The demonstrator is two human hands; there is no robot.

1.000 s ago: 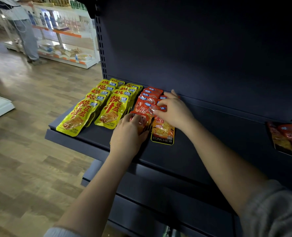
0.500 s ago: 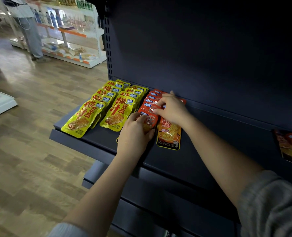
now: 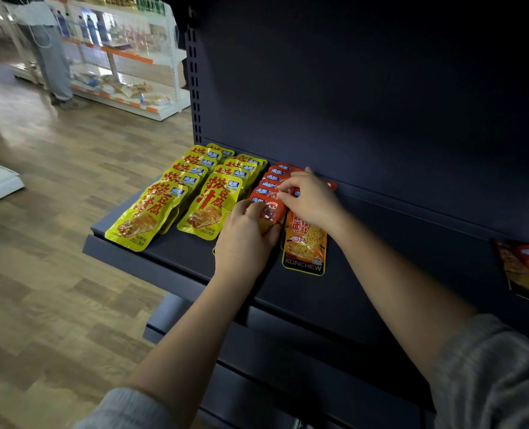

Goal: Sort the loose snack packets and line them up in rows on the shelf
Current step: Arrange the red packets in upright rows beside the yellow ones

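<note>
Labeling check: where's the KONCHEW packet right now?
Head view, shelf centre: the KONCHEW packet lies flat below the right hand, just right of the left hand.

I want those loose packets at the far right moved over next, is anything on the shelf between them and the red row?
Nothing visible: the shelf is bare between the loose packets and the orange packet beside the red row.

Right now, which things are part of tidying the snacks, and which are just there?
Part of the job:
- left hand holding a red packet
- right hand on the red row
- yellow rows
- orange packet
- loose packets at the far right
- dark shelf

Just there:
- white shelving
- wooden floor
- another person standing behind
</note>
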